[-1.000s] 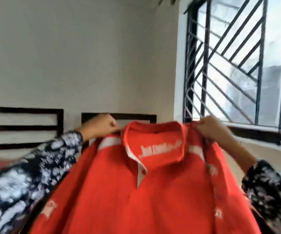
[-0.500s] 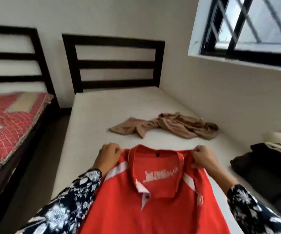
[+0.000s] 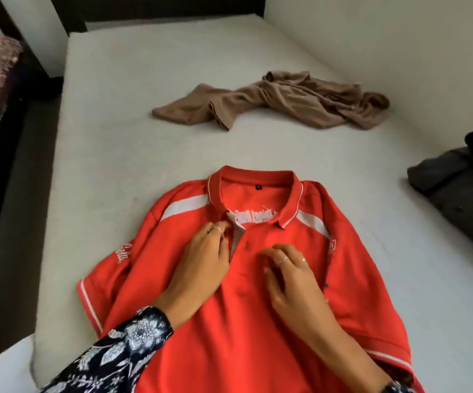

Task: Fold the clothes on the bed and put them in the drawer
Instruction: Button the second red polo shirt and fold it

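- Both hands on the red polo shirt (image 3: 246, 321): left hand (image 3: 204, 268) lies flat along the placket, fingers fairly straight, fingertips at the collar edge; whether it pinches the placket flap or only presses it I cannot tell from this angle.
- Right hand (image 3: 289, 276) rests on the chest panel just beside the left, fingers loosely bent and pressing the cloth, nothing gripped.
- Shirt lies face up on the bed (image 3: 133, 131), collar away from the person, both sleeves spread out to the sides. No fold made in it yet; judged stage: smoothing before the first fold.
- Brown garment (image 3: 280, 100) lies crumpled further up the mattress, well apart from the shirt, untouched.
- Dark clothes (image 3: 456, 188) sit at the right edge of the bed; they look roughly stacked, but folded or not is unclear.
- No drawer in view.
- Progress estimate: early. Remaining: fold the red shirt, fold the brown garment, deal with the dark pile, carry everything to the drawer.
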Tool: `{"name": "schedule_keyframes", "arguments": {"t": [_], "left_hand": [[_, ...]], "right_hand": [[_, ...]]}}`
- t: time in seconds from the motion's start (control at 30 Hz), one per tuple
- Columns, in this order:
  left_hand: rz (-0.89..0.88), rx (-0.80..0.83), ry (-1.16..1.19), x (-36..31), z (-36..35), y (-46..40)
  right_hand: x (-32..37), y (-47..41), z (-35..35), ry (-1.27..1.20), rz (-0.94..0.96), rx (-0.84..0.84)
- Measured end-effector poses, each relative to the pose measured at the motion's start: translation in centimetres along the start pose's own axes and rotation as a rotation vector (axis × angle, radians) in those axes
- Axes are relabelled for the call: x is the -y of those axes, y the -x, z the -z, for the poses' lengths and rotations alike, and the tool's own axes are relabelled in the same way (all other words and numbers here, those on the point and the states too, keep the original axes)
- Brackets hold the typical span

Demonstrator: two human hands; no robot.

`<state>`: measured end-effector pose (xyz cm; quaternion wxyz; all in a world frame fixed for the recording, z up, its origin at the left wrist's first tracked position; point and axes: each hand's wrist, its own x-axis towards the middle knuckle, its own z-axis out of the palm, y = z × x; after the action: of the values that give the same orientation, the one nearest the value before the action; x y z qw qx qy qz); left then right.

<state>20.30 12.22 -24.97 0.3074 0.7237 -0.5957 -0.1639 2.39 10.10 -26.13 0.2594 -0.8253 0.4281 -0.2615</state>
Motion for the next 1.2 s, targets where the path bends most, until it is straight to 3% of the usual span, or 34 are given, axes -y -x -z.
{"name": "schedule_keyframes", "arguments": {"t": [0.2, 0.4, 0.57, 0.73, 0.9, 1.2], "left_hand": [[-0.123, 0.161, 0.056, -0.3, -0.1, -1.6], [-0.028, 0.305, 0.118, 0.5, 0.8, -1.0], [-0.018, 0.213, 0.127, 0.4, 0.4, 0.4], [0.018, 0.197, 0.114, -0.2, 0.3, 0.6], [-0.041, 0.182, 0.058, -0.8, 0.2, 0.7], [-0.005, 0.127, 0.125, -1.3, -1.1, -0.9]], "right_hand": [[0.6, -1.2, -0.9, 0.097, -0.086, -0.037], [2.4, -3.0, -1.8, 0.197, -0.321, -0.049], [2.8, -5.2, -1.4, 0.275, -0.445, 0.094], [1.1, -3.8, 0.7, -0.06, -0.443, 0.139], [0.2, -2.7, 0.9, -0.521, -0.518, 0.051], [0.4, -2.9, 0.7, -0.651, -0.543, 0.082]]}}
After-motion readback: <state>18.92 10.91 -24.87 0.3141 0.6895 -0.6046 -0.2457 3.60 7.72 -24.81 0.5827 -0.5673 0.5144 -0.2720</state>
